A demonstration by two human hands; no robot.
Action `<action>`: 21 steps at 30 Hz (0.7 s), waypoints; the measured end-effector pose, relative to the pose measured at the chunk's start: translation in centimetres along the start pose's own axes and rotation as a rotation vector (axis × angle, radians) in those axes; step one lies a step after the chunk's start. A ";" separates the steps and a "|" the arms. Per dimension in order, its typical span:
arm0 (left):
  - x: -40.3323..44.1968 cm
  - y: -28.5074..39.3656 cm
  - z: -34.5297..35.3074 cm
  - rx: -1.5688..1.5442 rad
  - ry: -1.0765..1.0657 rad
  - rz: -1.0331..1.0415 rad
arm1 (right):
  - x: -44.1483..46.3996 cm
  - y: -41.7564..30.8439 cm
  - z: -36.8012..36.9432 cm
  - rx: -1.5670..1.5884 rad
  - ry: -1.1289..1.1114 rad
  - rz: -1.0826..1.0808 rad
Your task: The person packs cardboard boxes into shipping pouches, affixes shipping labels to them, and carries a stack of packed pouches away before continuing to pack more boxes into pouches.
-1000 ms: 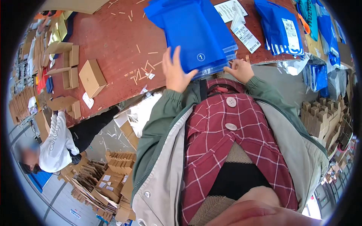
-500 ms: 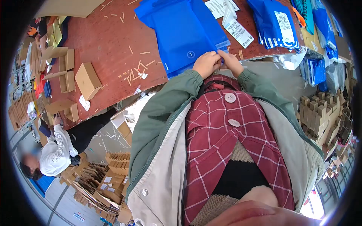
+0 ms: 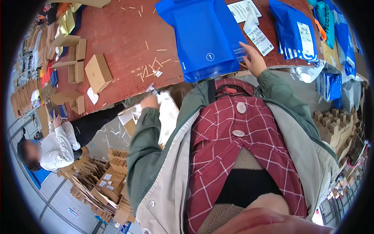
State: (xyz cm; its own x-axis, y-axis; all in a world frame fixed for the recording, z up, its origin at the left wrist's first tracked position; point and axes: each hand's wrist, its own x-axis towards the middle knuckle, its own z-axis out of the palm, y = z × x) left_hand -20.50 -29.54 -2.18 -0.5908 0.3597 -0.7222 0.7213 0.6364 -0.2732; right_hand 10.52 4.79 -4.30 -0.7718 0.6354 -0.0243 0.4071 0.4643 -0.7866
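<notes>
A blue plastic bag [image 3: 202, 35] marked with a circled 1 lies flat near the table's front edge, over another blue bag [image 3: 235, 37]. My right hand [image 3: 253, 60] is at the right edge of these bags, fingers apart, fingertips by a clear strip. Away to the left, my left hand [image 3: 150, 101] is closed above a carton with white lining [image 3: 167, 119]; anything inside it is too small to make out. Behind my right hand lie printed labels [image 3: 259, 39]. A filled blue bag with a label [image 3: 294, 33] lies farther right.
Open brown boxes [image 3: 76, 72] and a closed box [image 3: 98, 73] stand on the red table [image 3: 120, 50]. Small tan strips [image 3: 147, 70] lie scattered there. A person in a white top [image 3: 56, 150] is at the left. Cardboard stacks [image 3: 335, 126] stand at right.
My hands came together at the bag's front edge, then parted. My left hand moved left over the lined carton; my right hand moved up to the bags' right edge and opened.
</notes>
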 end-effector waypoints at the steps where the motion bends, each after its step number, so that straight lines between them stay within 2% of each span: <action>1: -0.9 1.8 -2.0 -0.240 0.346 0.138 | 0.4 -0.3 0.2 -0.190 0.081 -0.243; 2: 0.0 4.0 -3.3 -0.308 0.547 0.230 | 1.0 0.3 0.3 -0.272 -0.014 -0.358; 3: 0.0 6.2 -5.3 -0.379 0.829 0.469 | 1.5 0.5 0.5 -0.270 -0.013 -0.365; 5: 1.5 9.0 -6.9 -0.163 1.054 0.815 | 2.2 0.6 0.7 -0.614 -0.123 -0.656; 6: 2.4 9.7 -7.1 -0.166 1.062 0.808 | 2.4 0.7 0.9 -0.622 -0.201 -0.700; 8: 3.6 10.5 -6.9 -0.076 0.892 1.100 | 2.9 1.3 0.7 -0.613 -0.282 -0.744; 9: 3.9 10.3 -6.7 -0.078 0.901 1.100 | 3.2 1.5 0.4 -0.601 -0.362 -0.780; 11: 4.4 9.7 -7.0 -0.298 0.813 1.122 | 3.4 1.5 -0.3 -0.550 -0.329 -0.808; 12: 4.1 10.1 -6.8 -0.595 0.822 1.032 | 3.4 1.1 -0.3 -0.295 -0.277 -0.489; 13: 3.9 10.4 -6.8 -0.594 0.827 1.032 | 3.5 0.7 -0.2 -0.040 -0.220 -0.170; 14: 3.1 10.7 -7.3 -0.846 0.695 0.734 | 4.4 -0.1 0.3 -0.057 -0.056 0.007; 15: 2.7 11.1 -7.7 -1.071 0.551 0.428 | 5.1 -0.4 0.8 -0.059 -0.050 0.002; 16: 6.8 11.8 -5.1 -1.247 0.609 0.439 | 5.9 -0.5 1.6 -0.039 -0.043 0.170; 17: 8.2 12.4 -4.7 -1.243 0.611 0.443 | 6.5 -0.2 2.4 -0.018 -0.035 0.339; 18: 9.2 13.0 -4.6 -1.213 0.522 0.392 | 6.6 0.5 3.6 -0.148 0.002 0.199; 19: 10.2 13.6 -4.7 -1.184 0.440 0.343 | 7.1 1.2 4.9 -0.175 0.054 0.203; 21: 10.6 13.2 -5.7 -1.287 0.412 0.384 | 7.7 0.4 3.8 -0.222 -0.028 0.245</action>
State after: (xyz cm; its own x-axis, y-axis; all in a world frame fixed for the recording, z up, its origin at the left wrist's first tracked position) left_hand -19.27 -13.44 -9.78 -0.6589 0.6804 -0.3207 0.1608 0.5439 0.8236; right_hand 2.87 7.50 -7.18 -0.6493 0.7293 -0.2156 0.6767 0.4246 -0.6015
